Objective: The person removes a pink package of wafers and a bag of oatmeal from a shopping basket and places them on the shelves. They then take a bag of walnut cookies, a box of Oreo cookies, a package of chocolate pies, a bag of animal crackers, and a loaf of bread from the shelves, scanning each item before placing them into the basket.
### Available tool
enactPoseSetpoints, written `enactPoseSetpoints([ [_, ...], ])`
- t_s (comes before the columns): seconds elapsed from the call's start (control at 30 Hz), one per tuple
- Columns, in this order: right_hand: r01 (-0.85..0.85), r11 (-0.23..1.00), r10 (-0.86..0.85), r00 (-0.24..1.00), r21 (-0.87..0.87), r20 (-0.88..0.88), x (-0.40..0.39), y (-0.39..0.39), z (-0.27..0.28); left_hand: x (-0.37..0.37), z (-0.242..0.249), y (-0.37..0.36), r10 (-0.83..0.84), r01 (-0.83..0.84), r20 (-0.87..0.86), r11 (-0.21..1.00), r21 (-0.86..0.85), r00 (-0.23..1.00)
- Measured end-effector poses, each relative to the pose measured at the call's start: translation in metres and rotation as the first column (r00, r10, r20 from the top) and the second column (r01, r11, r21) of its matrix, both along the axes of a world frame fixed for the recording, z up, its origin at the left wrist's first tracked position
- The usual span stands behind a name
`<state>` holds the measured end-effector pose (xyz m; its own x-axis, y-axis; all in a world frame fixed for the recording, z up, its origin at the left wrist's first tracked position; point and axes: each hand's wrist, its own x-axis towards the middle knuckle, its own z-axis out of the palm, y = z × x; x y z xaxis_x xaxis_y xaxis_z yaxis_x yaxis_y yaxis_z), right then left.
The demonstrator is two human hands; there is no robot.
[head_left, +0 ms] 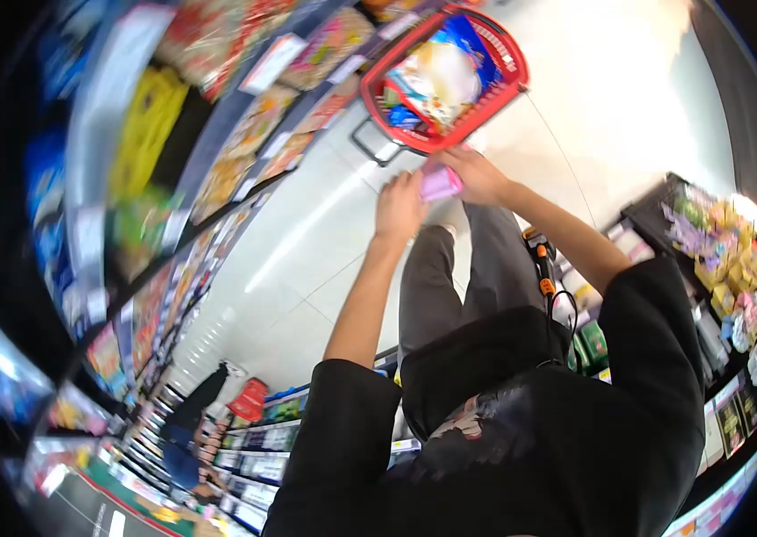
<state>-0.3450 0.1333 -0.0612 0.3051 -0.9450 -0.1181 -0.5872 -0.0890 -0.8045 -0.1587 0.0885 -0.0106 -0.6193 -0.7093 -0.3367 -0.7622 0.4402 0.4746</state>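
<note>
Red basket (497,98) at twelve o'clock, on the floor, filled with snack packets (439,76). Just below, a pink packet (440,183) gripped between left hand (399,206) and right hand (479,175), fingers curled closed round it.

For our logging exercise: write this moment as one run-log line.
left hand: touching small pink packet | right hand: gripping it | red plastic shopping basket: on floor, holds bagged goods
</note>
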Motion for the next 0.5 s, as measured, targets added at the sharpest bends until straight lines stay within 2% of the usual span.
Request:
enactPoseSetpoints([
  [0.1,-0.121,0.993,0.120,0.992,0.010,0.045,0.046,0.025,0.078,0.063,0.068,0.042,0.075,-0.078,-0.053,0.995,-0.063,0.996],
  [0.13,-0.162,0.986,0.160,0.986,0.042,0.039,0.066,0.035,0.094,0.085,0.088,0.060,0.170,-0.175,-0.123,0.984,-0.027,0.978],
  [0.17,-0.204,0.979,0.204,0.979,-0.004,0.027,0.089,0.040,0.113,0.108,0.105,0.078,0.263,-0.265,-0.199,0.964,0.017,0.944],
  [0.2,-0.165,0.982,0.161,0.985,0.090,0.054,0.111,0.050,0.133,0.127,0.123,0.101,0.295,-0.305,-0.211,0.952,-0.014,0.932],
  [0.23,-0.124,0.975,0.111,0.991,0.184,0.080,0.133,0.059,0.152,0.147,0.141,0.122,0.458,-0.485,-0.288,0.874,-0.027,0.841],
  [0.27,-0.154,0.978,0.144,0.987,0.144,0.076,0.156,0.062,0.169,0.168,0.155,0.138,0.586,-0.640,-0.374,0.768,-0.029,0.719],
  [0.3,-0.156,0.963,0.130,0.983,0.220,0.129,0.177,0.067,0.186,0.189,0.165,0.157,0.590,-0.659,-0.392,0.749,-0.059,0.706],
  [0.33,-0.161,0.939,0.110,0.978,0.304,0.178,0.196,0.074,0.200,0.210,0.170,0.180,0.751,-0.805,-0.427,0.588,0.085,0.503],
  [0.37,-0.142,0.971,0.115,0.983,0.190,0.144,0.217,0.080,0.197,0.230,0.170,0.202,0.863,-0.888,-0.429,0.392,0.240,0.266],
  [0.4,-0.165,0.971,0.142,0.980,0.171,0.139,0.233,0.084,0.206,0.250,0.164,0.223,0.894,-0.904,-0.427,0.286,0.317,0.133],
  [0.43,-0.155,0.959,0.074,0.945,0.239,0.317,0.248,0.088,0.216,0.266,0.158,0.245,0.911,-0.902,-0.413,0.175,0.395,-0.004],
  [0.47,-0.160,0.939,-0.005,0.880,0.306,0.476,0.262,0.089,0.224,0.279,0.151,0.264,0.901,-0.905,-0.433,0.159,0.396,-0.031],
  [0.5,-0.164,0.954,-0.027,0.787,0.252,0.616,0.273,0.090,0.229,0.290,0.144,0.282,0.873,-0.835,-0.412,0.010,0.550,-0.261],
])
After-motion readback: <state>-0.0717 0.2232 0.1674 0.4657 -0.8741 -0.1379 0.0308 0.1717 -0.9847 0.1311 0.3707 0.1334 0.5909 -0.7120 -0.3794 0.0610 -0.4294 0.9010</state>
